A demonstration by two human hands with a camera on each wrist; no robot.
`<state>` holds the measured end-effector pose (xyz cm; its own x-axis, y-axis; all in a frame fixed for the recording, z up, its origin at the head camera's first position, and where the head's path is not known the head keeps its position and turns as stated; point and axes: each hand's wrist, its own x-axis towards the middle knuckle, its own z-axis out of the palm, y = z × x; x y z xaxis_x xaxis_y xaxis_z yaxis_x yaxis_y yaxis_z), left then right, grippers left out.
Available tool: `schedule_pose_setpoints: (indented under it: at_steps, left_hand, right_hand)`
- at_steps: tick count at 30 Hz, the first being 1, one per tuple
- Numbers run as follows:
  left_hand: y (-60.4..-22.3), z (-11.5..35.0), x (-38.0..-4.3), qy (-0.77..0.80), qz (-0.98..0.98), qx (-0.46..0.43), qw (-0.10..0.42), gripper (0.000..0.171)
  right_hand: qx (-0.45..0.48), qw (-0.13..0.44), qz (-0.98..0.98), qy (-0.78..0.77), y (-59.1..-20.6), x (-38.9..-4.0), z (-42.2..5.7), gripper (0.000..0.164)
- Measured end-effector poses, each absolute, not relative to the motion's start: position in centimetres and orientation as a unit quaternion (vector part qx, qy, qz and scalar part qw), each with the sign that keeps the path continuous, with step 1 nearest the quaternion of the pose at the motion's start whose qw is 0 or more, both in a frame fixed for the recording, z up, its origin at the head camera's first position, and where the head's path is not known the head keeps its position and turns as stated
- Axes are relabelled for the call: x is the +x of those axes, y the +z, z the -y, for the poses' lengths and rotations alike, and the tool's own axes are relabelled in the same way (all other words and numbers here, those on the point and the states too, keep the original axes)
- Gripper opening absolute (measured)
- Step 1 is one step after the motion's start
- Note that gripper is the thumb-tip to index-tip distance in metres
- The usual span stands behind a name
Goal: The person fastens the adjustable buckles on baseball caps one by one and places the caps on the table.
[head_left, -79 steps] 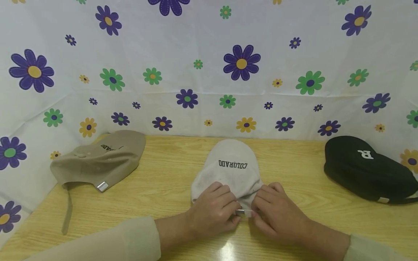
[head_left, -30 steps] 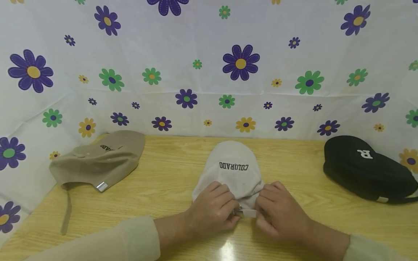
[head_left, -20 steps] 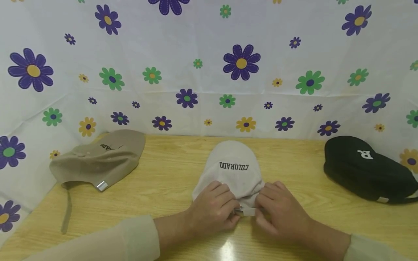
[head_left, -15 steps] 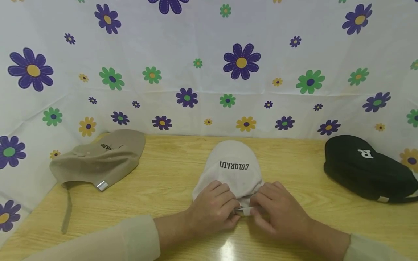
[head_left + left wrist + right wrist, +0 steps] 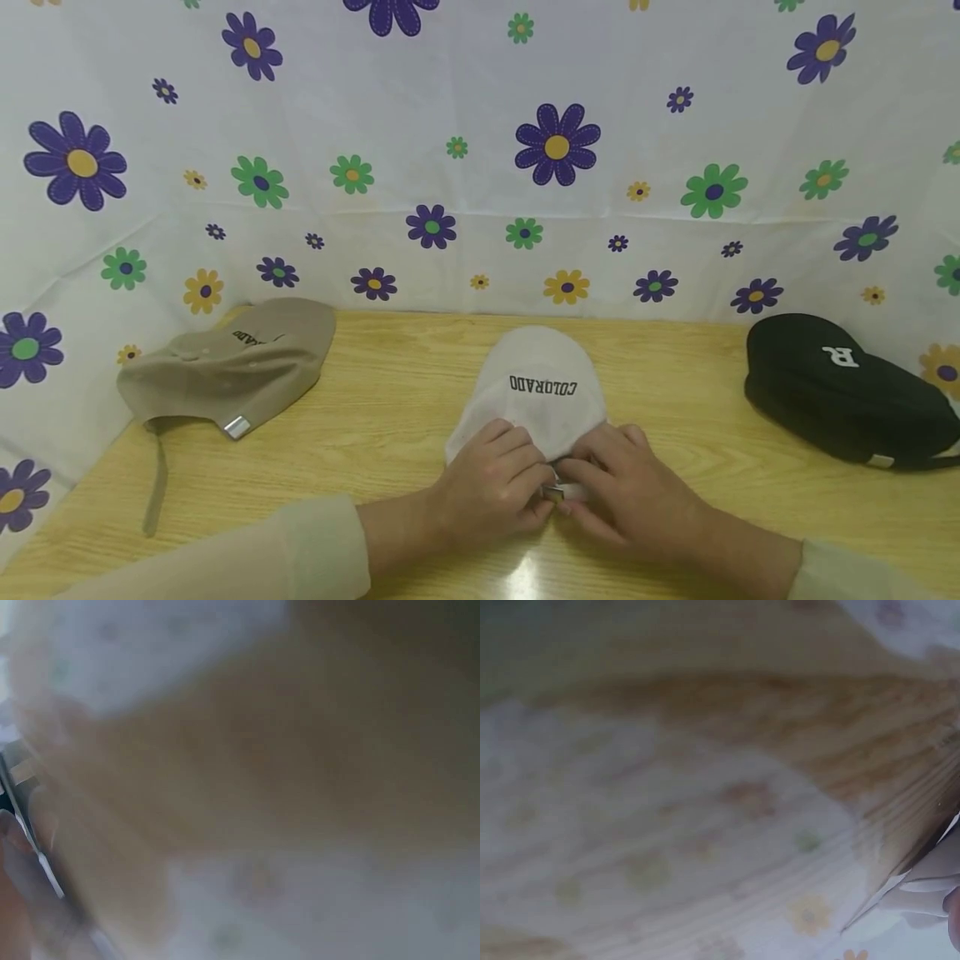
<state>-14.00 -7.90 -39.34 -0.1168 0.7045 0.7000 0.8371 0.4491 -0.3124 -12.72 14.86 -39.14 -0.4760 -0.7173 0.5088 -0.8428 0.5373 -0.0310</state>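
A light grey baseball cap lettered COLORADO lies in the middle of the table, crown up, its rear edge toward me. At that rear edge my left hand pinches the cap beside a small metal buckle. From the other side my right hand pinches the pale strap close to the buckle, thumb and finger near the metal. Curled fingers hide most of the closure. Both wrist views are blurred; a slice of fingertip and pale cloth shows at the right wrist view's edge.
A tan cap with its strap hanging loose lies at the left of the wooden table. At the right lies a black cap with a white R. A flower-printed cloth rises behind the table.
My right hand has moved left along the strap toward the buckle, narrowing the gap between the hands. The cap has shifted slightly right, and a fold at its right rear has smoothed. My left hand stays put.
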Motion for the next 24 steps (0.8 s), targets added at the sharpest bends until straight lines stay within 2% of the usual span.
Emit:
schedule_pose_setpoints:
  at_steps: [13, 24]
  left_hand:
    - [-38.78, 7.38, -14.46, -0.008, 0.7, -0.559, 0.444, 0.014]
    - [-39.15, 7.21, -14.51, -0.012, 0.696, -0.561, 0.447, 0.012]
  right_hand:
    - [0.458, 0.231, 0.85, 0.12, -39.14, -12.57, -14.82, 0.023]
    - [0.472, 0.281, 0.829, 0.102, -39.81, -12.67, -14.55, 0.026]
